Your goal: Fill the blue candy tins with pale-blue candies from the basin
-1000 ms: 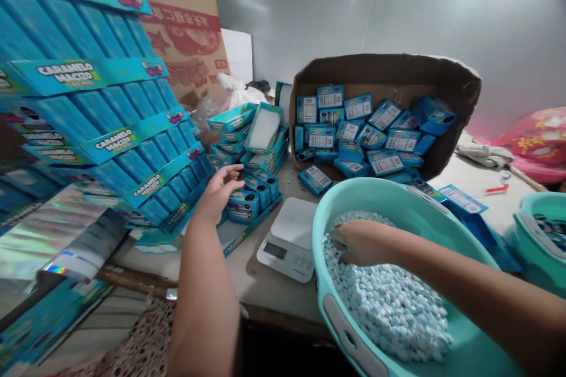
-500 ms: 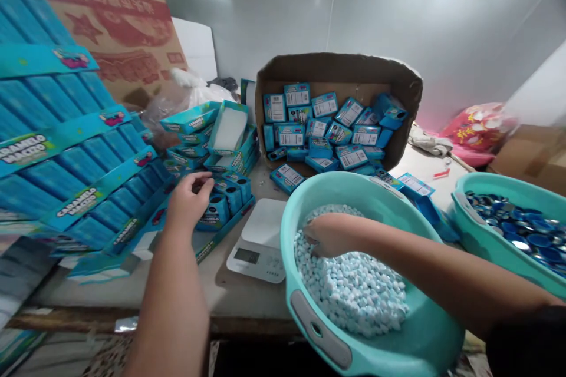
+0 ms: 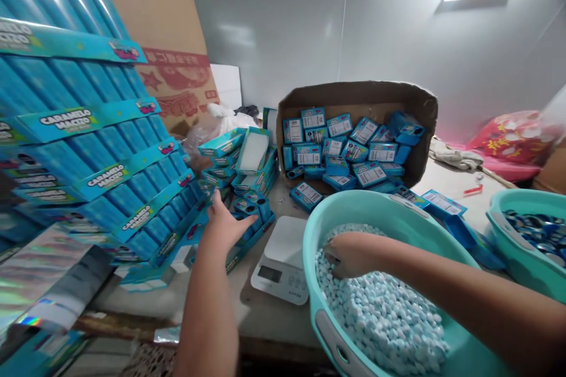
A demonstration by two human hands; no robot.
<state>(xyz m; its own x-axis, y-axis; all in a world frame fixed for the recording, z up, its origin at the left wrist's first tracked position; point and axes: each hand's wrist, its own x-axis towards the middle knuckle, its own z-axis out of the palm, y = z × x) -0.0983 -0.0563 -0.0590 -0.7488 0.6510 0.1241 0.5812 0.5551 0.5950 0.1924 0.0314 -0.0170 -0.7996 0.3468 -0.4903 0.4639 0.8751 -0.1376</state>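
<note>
My left hand (image 3: 225, 227) reaches over a blue display tray (image 3: 267, 225) holding small blue boxes (image 3: 264, 207). Its thumb and fingers are apart with nothing between them, close to the boxes. Low in a turquoise basin (image 3: 313, 288), my right hand (image 3: 358, 253) is curled into pale blue and white candies (image 3: 393, 318). Its fingertips are partly buried, so how many candies it grips is hidden. A white kitchen scale (image 3: 283, 280) stands between the tray and the basin.
Stacked blue display trays (image 3: 106, 177) rise on the left. Empty trays (image 3: 253, 153) sit behind my left hand. A cardboard carton (image 3: 354, 92) lies with many small boxes inside. On the right are another turquoise basin (image 3: 508, 259) of shiny blue pieces and a red bag (image 3: 508, 138).
The camera view has shifted, so everything sits further right and lower. My left hand has spread its thumb and fingers over the boxes. My right hand stays in the candies.
</note>
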